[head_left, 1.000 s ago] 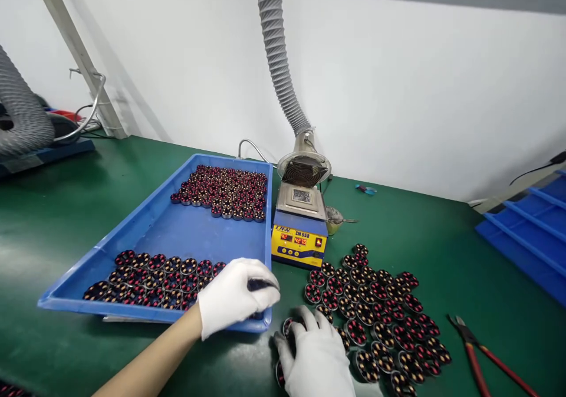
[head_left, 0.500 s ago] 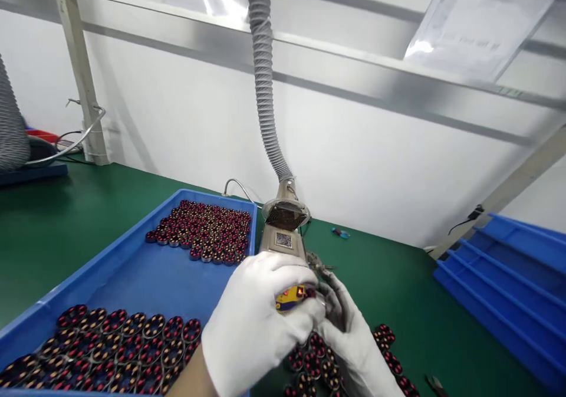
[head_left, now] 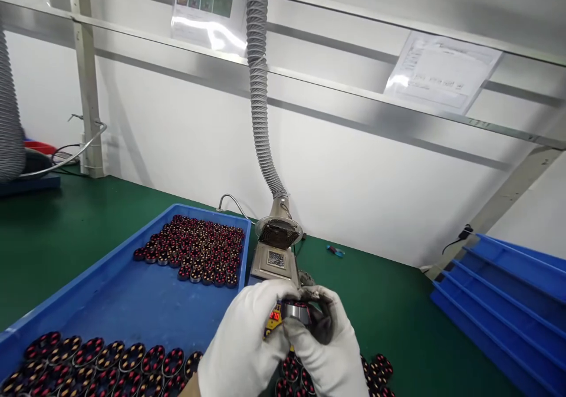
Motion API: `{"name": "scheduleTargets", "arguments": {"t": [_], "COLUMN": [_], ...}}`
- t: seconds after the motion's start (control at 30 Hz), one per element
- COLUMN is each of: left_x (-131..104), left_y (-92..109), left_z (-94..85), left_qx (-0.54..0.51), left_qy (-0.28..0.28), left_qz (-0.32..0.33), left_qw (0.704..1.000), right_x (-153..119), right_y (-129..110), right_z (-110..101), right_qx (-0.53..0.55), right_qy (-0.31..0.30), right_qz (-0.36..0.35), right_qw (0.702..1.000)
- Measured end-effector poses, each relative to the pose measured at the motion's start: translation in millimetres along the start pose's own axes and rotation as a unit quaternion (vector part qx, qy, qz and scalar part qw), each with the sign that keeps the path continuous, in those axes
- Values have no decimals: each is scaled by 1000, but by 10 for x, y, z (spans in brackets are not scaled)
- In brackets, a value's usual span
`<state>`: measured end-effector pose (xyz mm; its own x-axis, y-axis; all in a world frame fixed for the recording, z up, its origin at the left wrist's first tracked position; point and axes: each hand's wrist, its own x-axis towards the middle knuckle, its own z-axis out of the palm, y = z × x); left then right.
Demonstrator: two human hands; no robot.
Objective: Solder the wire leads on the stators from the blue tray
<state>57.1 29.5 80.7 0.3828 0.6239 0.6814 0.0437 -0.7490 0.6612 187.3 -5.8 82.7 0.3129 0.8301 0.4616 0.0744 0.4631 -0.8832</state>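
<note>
Both of my hands wear white gloves and meet in front of a metal box with a patterned label (head_left: 276, 259). Between them is a small round coil ring (head_left: 297, 312) with a silver rim and red and dark windings on top. My left hand (head_left: 247, 338) pinches its left side with thumb and fingers. Around its right side, my right hand (head_left: 338, 344) is closed, its glove fingers smudged dark. Behind the left fingers, a yellow panel (head_left: 273, 319) with a red lit number display shows in part. More coil rings (head_left: 290, 367) lie below the hands.
A blue tray (head_left: 145, 308) at left holds many coil rings in two groups. Above the metal box hangs a fume hood (head_left: 280, 232) on a grey hose (head_left: 259, 90). Stacked blue trays (head_left: 499, 302) stand at right. Small pliers (head_left: 336, 251) lie on the green table.
My view has tilted up a little. My hands have come closer together, and the coil ring, mostly hidden before, now shows its silver rim between them.
</note>
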Motion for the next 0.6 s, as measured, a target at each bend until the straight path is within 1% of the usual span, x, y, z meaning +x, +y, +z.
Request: {"name": "scheduleTargets", "arguments": {"t": [0.03, 0.07, 0.13, 0.17, 0.2, 0.23, 0.27, 0.3, 0.33, 0.37, 0.43, 0.47, 0.5, 0.53, 0.6], "left_x": [-2, 0, 17, 29, 42, 54, 63, 70, 73, 74, 68, 64, 61, 59, 60], "left_y": [-8, -6, 24, 46, 69, 90, 106, 117, 122, 122, 111, 104, 98, 92, 85], "left_z": [-11, -26, -61, -76, -87, -95, -100, -103, -107, -112, -129, -139, -149, -158, -169], "left_qx": [-9, -16, -25, -29, -33, -36, -36, -33, -28, -21, -7, -3, -1, -2, -7], "left_qy": [-8, -19, -43, -49, -55, -62, -66, -68, -70, -72, -69, -67, -65, -63, -60], "left_qz": [9, 14, 4, -2, 0, 9, 25, 44, 62, 71, 67, 58, 47, 38, 35], "left_qw": [1000, 1000, 999, 998, 998, 997, 997, 996, 995, 995, 995, 996, 997, 997, 998], "right_x": [-9, -13, -3, 11, 26, 41, 52, 59, 60, 57, 41, 33, 28, 26, 35], "right_y": [-41, -82, -157, -181, -194, -194, -182, -163, -142, -123, -104, -105, -110, -115, -118], "right_z": [-19, -46, -120, -159, -191, -213, -224, -225, -220, -212, -205, -208, -213, -218, -213], "right_qx": [2, -5, -44, -68, -85, -90, -82, -58, -21, 28, 120, 141, 140, 116, 38], "right_qy": [6, -3, -63, -99, -121, -121, -106, -81, -58, -36, -3, 9, 14, 4, -42], "right_qz": [-8, -26, -71, -98, -122, -140, -146, -141, -120, -84, -9, 17, 31, 37, 34], "right_qw": [1000, 1000, 995, 988, 981, 979, 980, 985, 991, 995, 993, 990, 990, 993, 998]}}
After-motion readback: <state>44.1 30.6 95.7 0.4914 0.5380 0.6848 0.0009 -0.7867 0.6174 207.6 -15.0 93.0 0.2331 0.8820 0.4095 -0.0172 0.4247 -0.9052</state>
